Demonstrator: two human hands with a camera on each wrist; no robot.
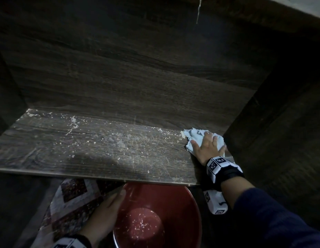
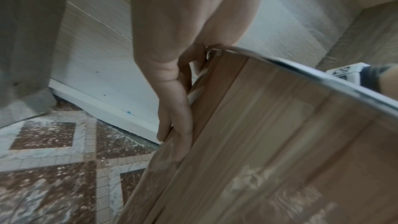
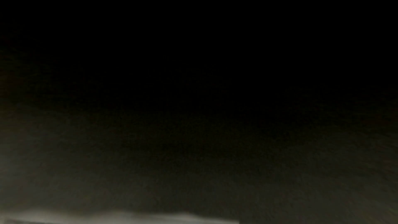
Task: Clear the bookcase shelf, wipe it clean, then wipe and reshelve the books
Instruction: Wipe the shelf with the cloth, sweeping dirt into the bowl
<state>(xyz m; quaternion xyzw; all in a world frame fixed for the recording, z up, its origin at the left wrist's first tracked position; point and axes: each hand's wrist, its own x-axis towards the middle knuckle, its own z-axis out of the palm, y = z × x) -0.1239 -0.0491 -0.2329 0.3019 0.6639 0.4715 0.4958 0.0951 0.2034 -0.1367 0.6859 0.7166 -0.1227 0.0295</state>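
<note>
The dark wooden shelf holds no books and is strewn with pale crumbs and dust. At its back right corner my right hand lies flat, fingers spread, pressing a crumpled white cloth onto the board. Below the shelf's front edge a red bucket hangs with crumbs on its bottom. My left hand grips its rim, thumb over the edge. In the left wrist view the left hand's fingers run down the bucket's outer wall. The right wrist view is dark.
The bookcase's back panel and right side wall close in the shelf. Patterned floor tiles show below on the left, also seen as floor tiles beside a white baseboard.
</note>
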